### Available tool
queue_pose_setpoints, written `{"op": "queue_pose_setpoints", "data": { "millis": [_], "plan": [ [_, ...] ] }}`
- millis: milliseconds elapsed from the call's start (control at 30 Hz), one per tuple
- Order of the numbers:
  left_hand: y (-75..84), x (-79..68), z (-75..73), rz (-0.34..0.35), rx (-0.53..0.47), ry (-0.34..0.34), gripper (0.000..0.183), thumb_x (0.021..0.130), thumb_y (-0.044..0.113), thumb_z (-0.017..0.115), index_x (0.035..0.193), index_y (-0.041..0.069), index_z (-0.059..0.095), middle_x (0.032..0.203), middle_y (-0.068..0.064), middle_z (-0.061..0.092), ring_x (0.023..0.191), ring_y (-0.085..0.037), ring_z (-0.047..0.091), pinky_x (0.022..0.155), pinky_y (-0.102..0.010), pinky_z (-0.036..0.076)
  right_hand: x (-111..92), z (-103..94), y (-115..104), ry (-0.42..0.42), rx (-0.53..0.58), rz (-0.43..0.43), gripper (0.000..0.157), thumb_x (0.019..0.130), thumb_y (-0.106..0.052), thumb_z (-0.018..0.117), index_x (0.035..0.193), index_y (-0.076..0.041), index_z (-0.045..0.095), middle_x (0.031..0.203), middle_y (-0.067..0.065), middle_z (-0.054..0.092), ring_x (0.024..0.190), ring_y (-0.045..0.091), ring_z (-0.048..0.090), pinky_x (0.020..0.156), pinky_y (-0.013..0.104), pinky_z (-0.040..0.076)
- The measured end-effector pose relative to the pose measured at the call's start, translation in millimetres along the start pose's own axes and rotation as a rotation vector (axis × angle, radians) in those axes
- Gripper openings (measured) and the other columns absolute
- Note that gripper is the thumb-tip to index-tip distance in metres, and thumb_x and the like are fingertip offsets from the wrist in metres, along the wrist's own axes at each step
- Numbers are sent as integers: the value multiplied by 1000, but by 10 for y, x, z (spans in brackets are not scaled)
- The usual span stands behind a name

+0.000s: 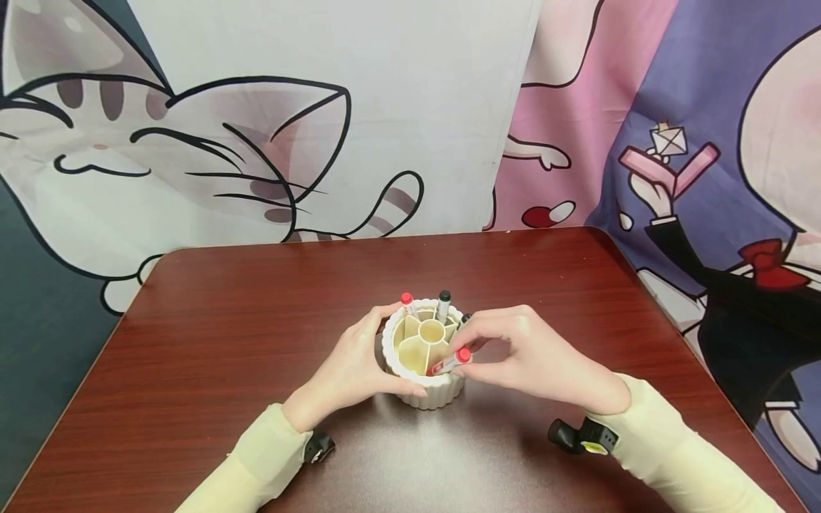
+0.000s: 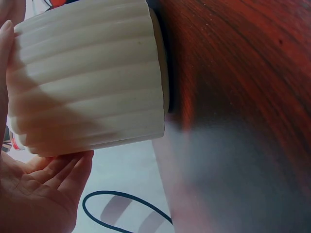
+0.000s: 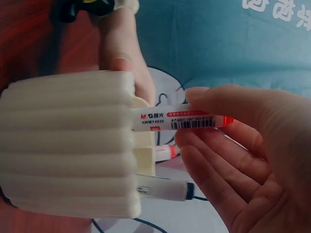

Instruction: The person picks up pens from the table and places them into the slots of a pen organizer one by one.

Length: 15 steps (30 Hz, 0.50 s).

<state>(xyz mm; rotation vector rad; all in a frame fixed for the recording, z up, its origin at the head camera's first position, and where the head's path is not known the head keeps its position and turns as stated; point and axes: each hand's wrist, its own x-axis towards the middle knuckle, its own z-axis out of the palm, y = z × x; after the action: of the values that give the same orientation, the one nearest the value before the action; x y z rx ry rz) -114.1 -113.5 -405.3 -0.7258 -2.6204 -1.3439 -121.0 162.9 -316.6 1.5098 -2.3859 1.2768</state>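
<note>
A round white pen holder (image 1: 431, 397) with fluted sides and a divided cream insert stands upright on the table. My left hand (image 1: 349, 360) grips it from the left, thumb along the near side and fingers around the far side. My right hand (image 1: 522, 349) pinches a white marker with a red cap (image 1: 452, 362) between thumb and fingers. In the right wrist view that marker's label and barcode (image 3: 192, 122) show, and its lower end is inside the holder's rim. A red-capped marker (image 1: 408, 305) and a black-capped marker (image 1: 443, 306) stand in back compartments; another dark cap (image 1: 466, 318) shows near my right fingers.
The brown wooden table (image 1: 256, 320) has rounded far corners. Behind it hangs a cloth backdrop (image 1: 417, 107) printed with cartoon figures. Small black devices are strapped to the left wrist (image 1: 318, 447) and right wrist (image 1: 596, 433), close above the tabletop.
</note>
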Motion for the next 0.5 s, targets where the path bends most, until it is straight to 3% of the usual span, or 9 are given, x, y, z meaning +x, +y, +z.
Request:
{"op": "queue_pose_setpoints", "data": {
  "millis": [200, 367, 500],
  "plan": [
    [-6, -1, 11, 15, 3, 6, 114, 54, 66, 93, 147, 20, 44, 144, 13, 50, 126, -10, 52, 102, -48, 48, -15, 75, 58, -23, -48, 6, 29, 82, -5, 84, 107, -18, 78, 98, -14, 70, 81, 10, 66, 68, 18, 53],
    [2, 0, 18, 21, 13, 2, 113, 55, 66, 92, 148, 22, 43, 144, 14, 49, 126, -8, 51, 103, -42, 47, -37, 79, 58, -51, -59, 42, 29, 84, -10, 85, 111, -19, 78, 100, -14, 70, 84, 8, 66, 69, 17, 53],
    [11, -12, -20, 14, 10, -30, 121, 57, 67, 91, 155, 21, 36, 148, 10, 47, 130, -10, 49, 106, -41, 45, -31, -5, 23, 2, -87, 9, 30, 84, -12, 85, 112, -17, 77, 102, -11, 72, 85, 10, 68, 73, 18, 53]
  ]
}}
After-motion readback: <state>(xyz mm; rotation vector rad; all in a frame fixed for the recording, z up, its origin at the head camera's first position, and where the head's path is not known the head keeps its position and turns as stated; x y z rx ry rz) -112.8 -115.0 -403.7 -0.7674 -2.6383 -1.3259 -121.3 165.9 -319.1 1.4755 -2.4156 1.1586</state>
